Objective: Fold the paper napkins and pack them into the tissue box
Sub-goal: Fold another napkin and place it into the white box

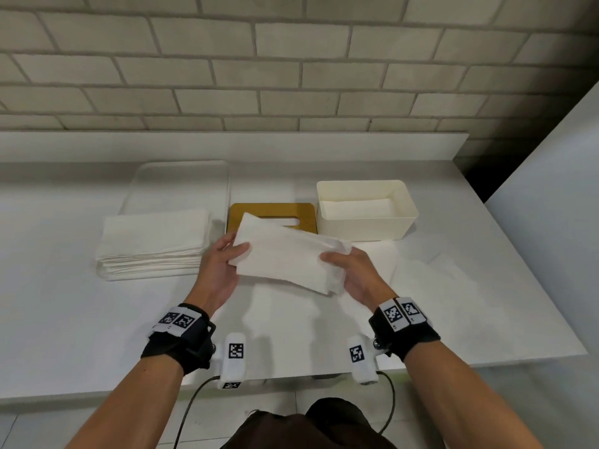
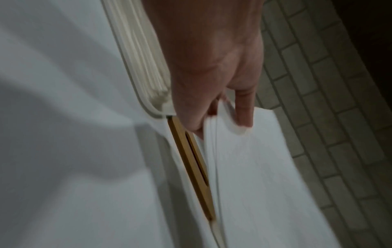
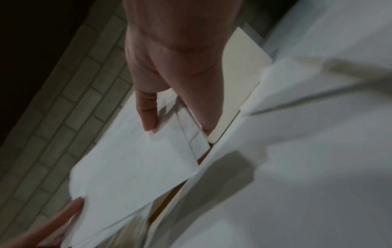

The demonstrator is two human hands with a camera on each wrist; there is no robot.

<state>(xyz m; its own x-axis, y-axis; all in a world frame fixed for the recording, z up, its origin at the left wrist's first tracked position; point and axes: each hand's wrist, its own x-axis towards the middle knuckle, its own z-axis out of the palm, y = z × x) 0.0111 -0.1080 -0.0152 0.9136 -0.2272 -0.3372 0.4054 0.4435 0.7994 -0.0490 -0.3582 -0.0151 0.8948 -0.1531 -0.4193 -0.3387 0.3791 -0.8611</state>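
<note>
A folded bundle of white paper napkins hangs above the table between both hands. My left hand pinches its left end, thumb on top. My right hand pinches its right end the same way. The cream tissue box stands open at the back right, with white napkins lying inside. Its wooden lid lies flat behind the bundle. A stack of unfolded napkins rests to the left.
A clear plastic tray sits behind the stack. One flat napkin lies on the white table under my right hand. The brick wall rises behind a low ledge. The table's front edge is near my wrists.
</note>
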